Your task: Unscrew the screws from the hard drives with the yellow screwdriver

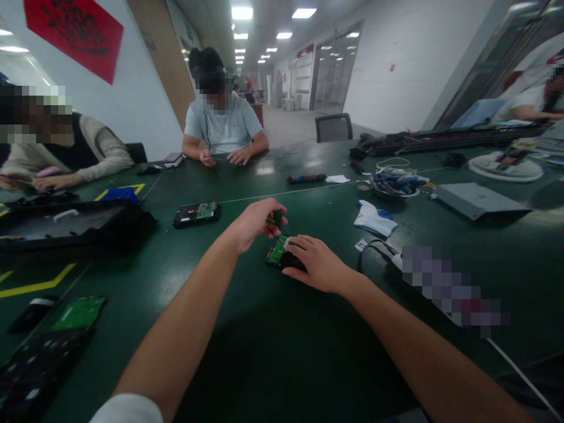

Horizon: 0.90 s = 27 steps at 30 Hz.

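A hard drive (277,251) with a green circuit board facing up lies flat on the dark green table. My right hand (315,261) grips its right part, with fingers across the top and the thumb along the near edge, hiding much of it. Just above the drive's far left side, my left hand (262,223) is closed around a screwdriver (275,218) with a dark and yellow-green handle. Its tip is too small to make out. Farther left lies another hard drive (197,214), board up, touched by neither hand.
More drives with a green board (79,312) lie at the near left, below a black tray (66,223). On the right are a glove (374,218), a power strip (434,288) with a cable, a bowl of gloves (396,181) and a grey metal box (480,200). A person (224,126) sits opposite.
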### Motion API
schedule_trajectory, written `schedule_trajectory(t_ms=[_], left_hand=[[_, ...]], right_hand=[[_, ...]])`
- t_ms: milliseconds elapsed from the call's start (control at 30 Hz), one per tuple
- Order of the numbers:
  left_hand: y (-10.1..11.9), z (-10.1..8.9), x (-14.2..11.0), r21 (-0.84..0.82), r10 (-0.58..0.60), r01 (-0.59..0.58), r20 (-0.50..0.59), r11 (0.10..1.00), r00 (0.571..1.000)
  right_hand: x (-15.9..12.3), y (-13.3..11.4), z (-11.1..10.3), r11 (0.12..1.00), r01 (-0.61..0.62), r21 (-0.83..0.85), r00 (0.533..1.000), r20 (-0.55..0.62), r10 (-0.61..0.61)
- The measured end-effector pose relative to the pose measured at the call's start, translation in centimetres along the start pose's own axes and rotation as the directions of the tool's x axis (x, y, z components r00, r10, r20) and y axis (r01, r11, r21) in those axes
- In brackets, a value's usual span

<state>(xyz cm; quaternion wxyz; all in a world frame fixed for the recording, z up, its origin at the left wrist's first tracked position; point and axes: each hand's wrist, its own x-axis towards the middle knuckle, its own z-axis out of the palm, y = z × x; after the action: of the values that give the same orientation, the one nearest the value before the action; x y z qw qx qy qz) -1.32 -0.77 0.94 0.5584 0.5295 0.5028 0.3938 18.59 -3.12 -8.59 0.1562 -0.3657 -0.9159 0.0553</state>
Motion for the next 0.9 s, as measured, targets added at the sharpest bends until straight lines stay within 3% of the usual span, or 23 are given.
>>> schedule_trajectory(t_ms=[100, 333, 500, 700, 900], left_hand=[[0.02, 0.09, 0.00, -0.034, -0.030, 0.031, 0.012, 0.999, 0.999], [-0.11, 0.01, 0.17, 0.088, 0.038, -0.029, -0.104, 0.996, 0.994], [0.10, 0.23, -0.13, -0.067, -0.064, 0.063, -0.015, 0.996, 0.998], [0.14, 0.34, -0.11, -0.083, -0.029, 0.023, -0.076, 0.996, 0.997], [0.00, 0.79, -0.12, -0.156, -0.090, 0.092, 0.018, 0.983, 0.996]], right_hand=[[-0.01, 0.13, 0.18, 1.000, 0.005, -0.005, 1.000, -0.006, -0.005], [0.02, 0.13, 0.19, 1.000, 0.008, -0.007, 1.000, -0.020, -0.008], [0.05, 0.04, 0.02, 1.000, 0.003, -0.004, 1.000, -0.012, -0.003], [0.05, 0.00, -0.12, 1.000, -0.009, -0.001, 1.000, 0.006, 0.009], [0.03, -0.09, -0.29, 1.000, -0.003, 0.004, 1.000, 0.004, 0.003]])
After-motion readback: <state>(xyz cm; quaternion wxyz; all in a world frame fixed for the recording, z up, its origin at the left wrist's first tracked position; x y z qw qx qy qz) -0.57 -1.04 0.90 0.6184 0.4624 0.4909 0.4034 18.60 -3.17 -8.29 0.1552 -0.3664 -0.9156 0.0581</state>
